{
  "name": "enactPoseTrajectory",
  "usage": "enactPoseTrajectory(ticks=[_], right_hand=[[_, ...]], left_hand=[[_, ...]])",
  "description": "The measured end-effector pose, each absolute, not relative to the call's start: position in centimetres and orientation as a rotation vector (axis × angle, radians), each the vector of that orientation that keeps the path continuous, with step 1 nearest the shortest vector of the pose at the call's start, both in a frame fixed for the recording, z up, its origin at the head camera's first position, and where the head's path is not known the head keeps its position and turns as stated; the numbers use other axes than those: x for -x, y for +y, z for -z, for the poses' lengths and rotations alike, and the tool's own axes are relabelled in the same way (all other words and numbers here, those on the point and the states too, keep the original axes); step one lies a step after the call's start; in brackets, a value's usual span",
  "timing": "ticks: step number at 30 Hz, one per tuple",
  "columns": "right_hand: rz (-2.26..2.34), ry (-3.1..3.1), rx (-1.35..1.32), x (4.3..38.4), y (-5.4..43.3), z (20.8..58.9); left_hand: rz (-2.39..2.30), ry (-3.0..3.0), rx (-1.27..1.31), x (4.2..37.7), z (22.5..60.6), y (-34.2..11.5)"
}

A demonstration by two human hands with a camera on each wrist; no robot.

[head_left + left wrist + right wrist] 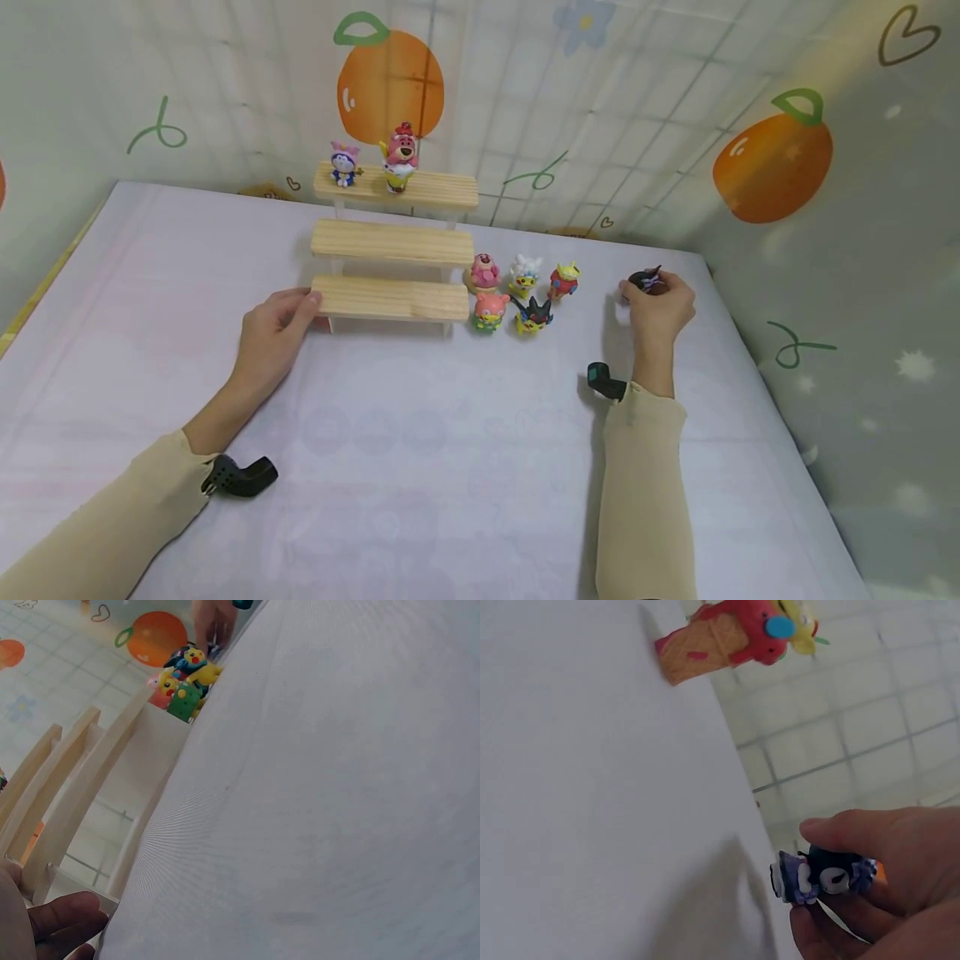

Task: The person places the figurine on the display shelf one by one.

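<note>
At the left end of the lowest plank, my left hand (275,332) grips the three-step wooden display stand (390,298), thumb at the plank and fingers around its end. In the left wrist view the fingers (67,915) lie beside the stand's pale leg. Over on the right, my right hand (660,308) pinches a small dark figurine (832,876) with a white face and purple trim between thumb and fingers. On the top plank stand a purple-and-blue figurine (344,165) and a pink bear figurine (401,158) in a red hat.
Several figurines crowd by the stand's right end: a pink bear (484,272), a white-haired one (524,275), a coral-pink one (491,311), and a black-eared yellow one (533,317). A red-and-yellow figurine (564,281) stands slightly apart. A patterned curtain (247,108) hangs behind the white table (420,500).
</note>
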State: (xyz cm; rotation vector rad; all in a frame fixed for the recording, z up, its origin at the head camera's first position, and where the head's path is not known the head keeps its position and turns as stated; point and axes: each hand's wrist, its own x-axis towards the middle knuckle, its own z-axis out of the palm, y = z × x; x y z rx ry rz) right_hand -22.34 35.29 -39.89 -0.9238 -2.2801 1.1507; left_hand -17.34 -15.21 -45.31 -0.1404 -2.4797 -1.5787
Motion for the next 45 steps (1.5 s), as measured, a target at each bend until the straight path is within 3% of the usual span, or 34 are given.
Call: enactPoseTrajectory(ticks=[15, 45], right_hand=[[-1.260, -2.307, 0.812, 21.4, 33.3, 35.1], [-1.304, -2.513, 0.320, 20.9, 28.5, 32.8]], left_hand=[[1.590, -2.481, 0.141, 17.3, 45.2, -15.2], [1.584, -2.484, 0.142, 17.3, 45.3, -15.2]])
